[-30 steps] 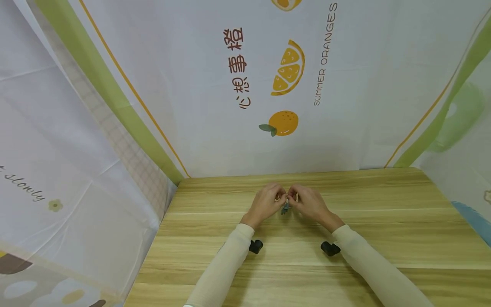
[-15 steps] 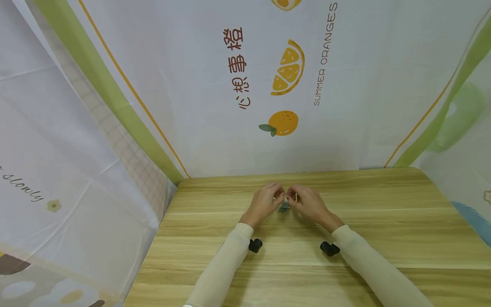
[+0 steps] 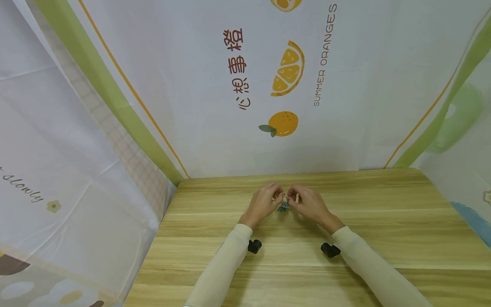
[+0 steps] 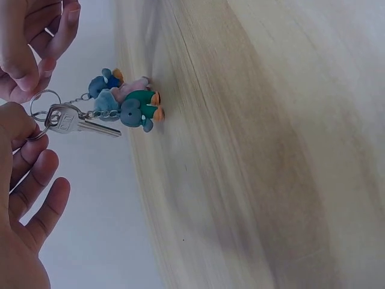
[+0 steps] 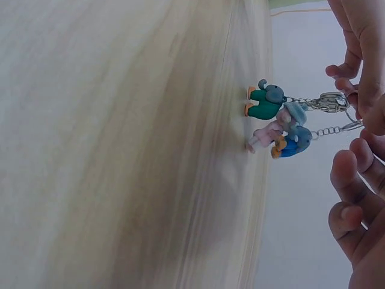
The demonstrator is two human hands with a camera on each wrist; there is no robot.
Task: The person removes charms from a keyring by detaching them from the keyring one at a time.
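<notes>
In the head view my left hand [image 3: 262, 204] and right hand [image 3: 310, 205] face each other over the table, fingertips close together. Between them hang small figurine charms [image 3: 283, 206]. The left wrist view shows my left thumb and finger pinching a metal split ring that carries a silver key [image 4: 66, 120]. A second ring [image 4: 46, 101], partly hidden, lies by the right fingertips, which pinch at it. Short chains lead to a green-clad grey figurine [image 5: 266, 102], a pink one [image 5: 267, 131] with a pale blue hat, and a blue one [image 5: 293, 144]. Their feet hang close to the tabletop.
The wood-grain table [image 3: 284, 277] spreads around both hands. Behind it hangs a white cloth [image 3: 192, 106] printed with oranges, and more cloth hangs at both sides. Black camera mounts [image 3: 255, 246] sit below each wrist.
My left fingertips have drawn slightly left, so the gap between the two hands is a little wider. The charms have shifted slightly left; the right hand stays nearly in place.
</notes>
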